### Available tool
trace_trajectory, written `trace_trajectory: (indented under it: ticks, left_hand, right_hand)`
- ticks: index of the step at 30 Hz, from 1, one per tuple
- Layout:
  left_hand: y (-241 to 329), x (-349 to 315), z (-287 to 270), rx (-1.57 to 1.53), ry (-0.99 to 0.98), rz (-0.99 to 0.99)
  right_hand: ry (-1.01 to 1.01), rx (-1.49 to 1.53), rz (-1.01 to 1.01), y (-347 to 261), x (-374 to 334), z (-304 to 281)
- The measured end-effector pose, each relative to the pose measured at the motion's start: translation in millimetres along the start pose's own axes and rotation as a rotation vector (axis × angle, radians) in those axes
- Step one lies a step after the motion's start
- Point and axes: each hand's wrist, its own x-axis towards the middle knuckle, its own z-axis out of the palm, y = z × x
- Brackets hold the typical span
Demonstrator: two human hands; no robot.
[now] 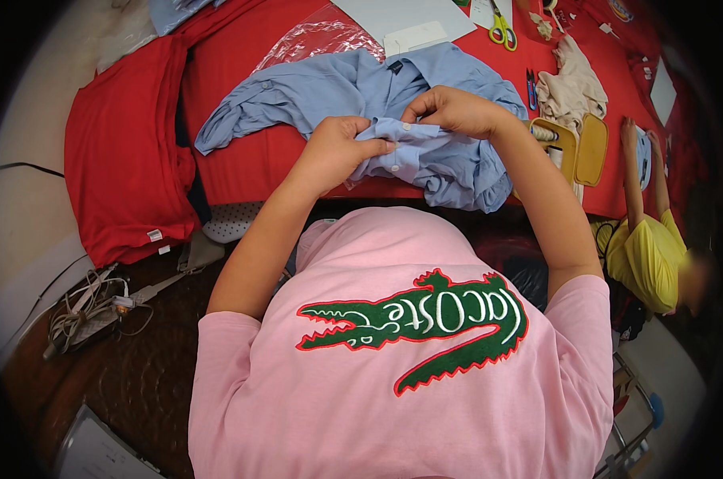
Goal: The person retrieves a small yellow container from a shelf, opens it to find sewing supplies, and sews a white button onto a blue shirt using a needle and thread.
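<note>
A light blue button-up shirt point(321, 92) lies spread over the red-covered table, its near part gathered and lifted at the edge. My left hand point(341, 152) pinches the shirt's button placket between thumb and fingers, close to a white button. On the other side, my right hand point(453, 112) is closed on the same strip of cloth near another button, fingertips bent together. Whether a needle or thread is in the right fingers is too small to make out. The rest of the shirt hangs in folds below my right wrist.
Yellow-handled scissors point(501, 32), blue thread snips point(531, 89) and a yellow box point(567, 152) with thread spools lie to the right, by beige cloth point(573, 84). Red fabric point(130, 152) drapes at left. A co-worker in yellow point(645, 259) handles blue cloth at far right.
</note>
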Motion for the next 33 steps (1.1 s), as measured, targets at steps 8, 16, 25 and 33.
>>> trace_trajectory:
  ticks: [8,16,25,33]
  left_hand:
    - [-3,1,5,0.053,-0.01,0.034]
    - [-5,1,3,0.11,-0.08,0.004]
    - [0,-1,8,0.003,-0.103,0.073]
    - [-8,3,1,-0.093,-0.085,-0.039]
  right_hand:
    - [-0.019,0.044,-0.002,-1,-8,3]
    - [0.045,0.007,-0.031,0,-14,6]
    - [0.061,0.083,-0.043,2,-15,6]
    - [0.846,-0.559,-0.688,-15,-35,36]
